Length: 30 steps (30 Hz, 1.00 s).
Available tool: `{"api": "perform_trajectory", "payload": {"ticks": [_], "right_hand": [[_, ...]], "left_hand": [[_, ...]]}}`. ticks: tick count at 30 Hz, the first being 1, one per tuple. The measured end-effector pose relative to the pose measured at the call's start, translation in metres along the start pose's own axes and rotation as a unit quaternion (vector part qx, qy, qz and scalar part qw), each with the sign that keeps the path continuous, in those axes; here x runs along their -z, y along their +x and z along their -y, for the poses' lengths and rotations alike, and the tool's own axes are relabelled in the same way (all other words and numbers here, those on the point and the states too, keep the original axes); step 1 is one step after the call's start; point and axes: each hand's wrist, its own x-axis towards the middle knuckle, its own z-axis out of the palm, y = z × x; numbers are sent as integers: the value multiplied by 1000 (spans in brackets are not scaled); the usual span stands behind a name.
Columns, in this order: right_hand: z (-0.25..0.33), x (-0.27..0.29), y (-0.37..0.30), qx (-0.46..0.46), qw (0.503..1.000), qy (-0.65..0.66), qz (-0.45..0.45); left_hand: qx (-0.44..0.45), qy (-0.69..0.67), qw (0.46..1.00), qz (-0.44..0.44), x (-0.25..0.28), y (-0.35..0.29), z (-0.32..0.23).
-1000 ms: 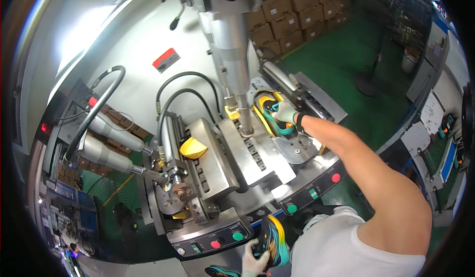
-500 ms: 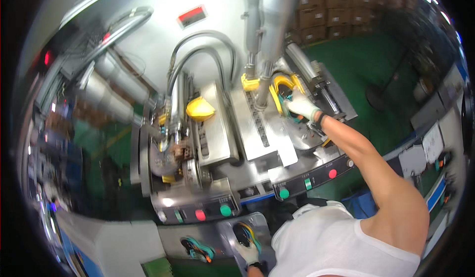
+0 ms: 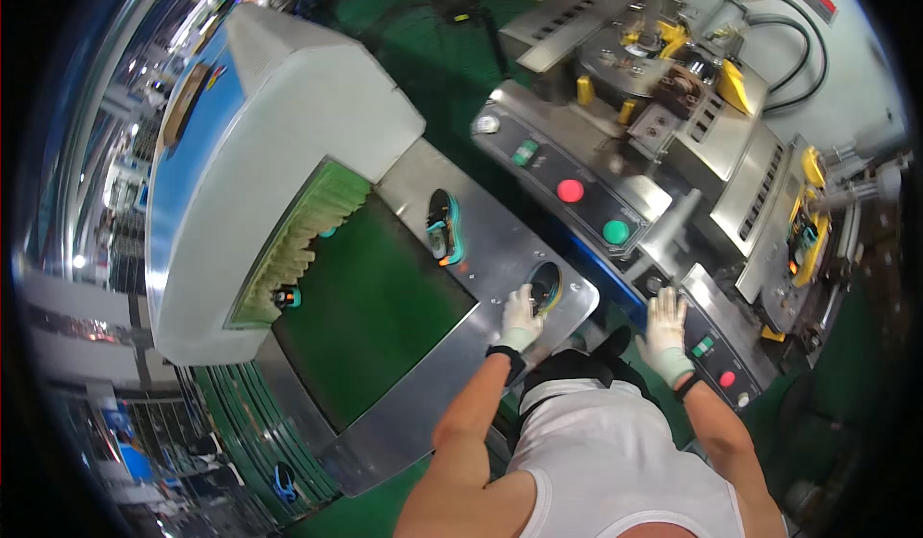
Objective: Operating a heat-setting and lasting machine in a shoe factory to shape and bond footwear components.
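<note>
My left hand (image 3: 521, 319), in a white glove, grips the near edge of a dark shoe (image 3: 548, 283) with teal and yellow trim on the steel ledge. My right hand (image 3: 665, 334), also gloved, reaches over the left end of the right control panel (image 3: 723, 350), fingers stretched out and holding nothing. It covers that end of the panel. Farther right, another shoe (image 3: 800, 242) sits between yellow pads (image 3: 815, 248) of the steel machine. A third dark and teal shoe (image 3: 444, 227) lies farther up the ledge.
A green conveyor belt (image 3: 375, 317) runs under a pale housing (image 3: 288, 134) with a fringed curtain (image 3: 288, 254). The left control panel (image 3: 553, 168) carries red and green buttons. A green roller rack (image 3: 231, 423) stands at lower left, with a shoe (image 3: 284, 480) on it.
The view has swung left. My right hand has left the shoe in the machine and moved to the control panel. My left hand stays at the shoe on the ledge.
</note>
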Motion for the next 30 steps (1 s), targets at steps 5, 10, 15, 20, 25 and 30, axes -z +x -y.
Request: {"api": "perform_trajectory", "payload": {"ticks": [5, 10, 15, 20, 25, 30], "right_hand": [[20, 17, -6, -29, 980, 119, -158], [77, 11, -47, -116, 948, 223, -193], [93, -49, -90, -137, 957, 219, -129], [43, -125, -138, -244, 943, 224, -22], [29, -139, -157, -309, 910, 274, -45], [57, -110, -166, -414, 866, 280, 16]], "left_hand": [[-21, -149, 983, 106, 42, 5, 34], [25, -210, 975, -60, 139, 35, 166], [84, 8, 973, -217, 231, 95, 370], [13, 197, 935, -295, 352, 212, 417], [107, 188, 955, -201, 413, 287, 447], [198, 227, 940, -158, 400, 301, 470]]}}
